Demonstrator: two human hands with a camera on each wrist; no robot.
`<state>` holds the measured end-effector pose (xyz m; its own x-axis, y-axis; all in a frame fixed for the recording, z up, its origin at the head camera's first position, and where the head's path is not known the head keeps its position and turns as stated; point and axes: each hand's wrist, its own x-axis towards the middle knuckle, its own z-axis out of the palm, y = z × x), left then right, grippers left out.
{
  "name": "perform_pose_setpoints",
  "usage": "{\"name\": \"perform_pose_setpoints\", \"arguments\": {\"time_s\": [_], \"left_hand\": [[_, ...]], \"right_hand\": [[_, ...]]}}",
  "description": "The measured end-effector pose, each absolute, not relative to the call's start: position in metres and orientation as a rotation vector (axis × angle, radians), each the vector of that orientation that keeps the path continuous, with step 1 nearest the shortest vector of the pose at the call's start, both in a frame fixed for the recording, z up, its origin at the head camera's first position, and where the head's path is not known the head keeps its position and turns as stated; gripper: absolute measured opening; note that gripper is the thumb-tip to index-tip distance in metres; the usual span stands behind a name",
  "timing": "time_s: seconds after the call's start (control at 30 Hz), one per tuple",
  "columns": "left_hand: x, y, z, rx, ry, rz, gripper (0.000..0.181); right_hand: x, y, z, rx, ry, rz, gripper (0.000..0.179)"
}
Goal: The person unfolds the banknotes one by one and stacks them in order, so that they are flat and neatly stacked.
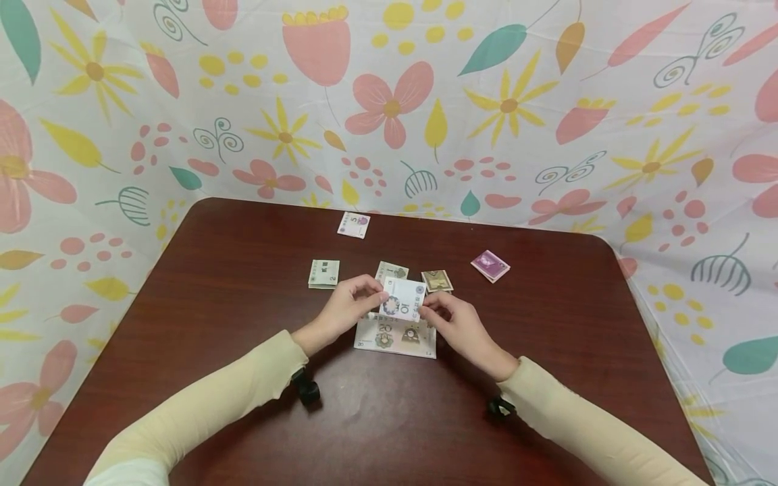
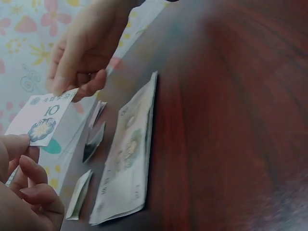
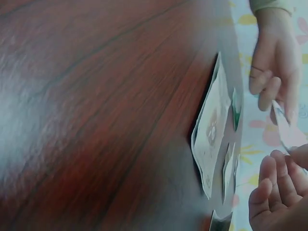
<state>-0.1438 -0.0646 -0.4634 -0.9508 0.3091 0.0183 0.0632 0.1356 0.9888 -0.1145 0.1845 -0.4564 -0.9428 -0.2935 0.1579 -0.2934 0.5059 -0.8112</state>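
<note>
Could slip free or crease if tugged unevenly from two shallow pinches: small, square, white-and-blue paper banknote marked 10 point(image 1: 406, 298), raised between left hand point(image 1: 348, 309) and right hand point(image 1: 460, 329). If dropped, could land on wide, pale, folded paper banknote marked 20 point(image 1: 395, 337), just below both hands. Possible also: nudging of small brown folded paper note point(image 1: 437, 280), just beyond right hand, by careless forward reach. Left hand: narrow, thumb-and-finger pinch on left side. Right hand: likewise narrow, pinching right side (other fingers loosely curled, per wrist views).
</note>
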Motion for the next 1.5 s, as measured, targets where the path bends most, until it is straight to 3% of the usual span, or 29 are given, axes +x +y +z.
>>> {"name": "perform_pose_setpoints", "arguments": {"time_s": [0.3,0.67,1.13,1.5], "left_hand": [[-0.143,-0.068,-0.470,0.446,2.269,1.785,0.011],[-0.153,-0.067,-0.455,0.891,2.761,1.369,0.016],[-0.147,-0.058,-0.453,1.006,2.863,1.132,0.007],[-0.144,-0.057,-0.453,1.061,2.997,1.224,0.012]], "right_hand": [[-0.116,0.189,-0.456,-0.474,2.681,-1.495,0.003],[-0.117,0.193,-0.453,-0.525,2.684,-1.399,0.006],[-0.119,0.194,-0.448,-0.582,2.737,-1.347,0.006],[-0.122,0.194,-0.445,-0.585,2.711,-1.423,0.029]]}}
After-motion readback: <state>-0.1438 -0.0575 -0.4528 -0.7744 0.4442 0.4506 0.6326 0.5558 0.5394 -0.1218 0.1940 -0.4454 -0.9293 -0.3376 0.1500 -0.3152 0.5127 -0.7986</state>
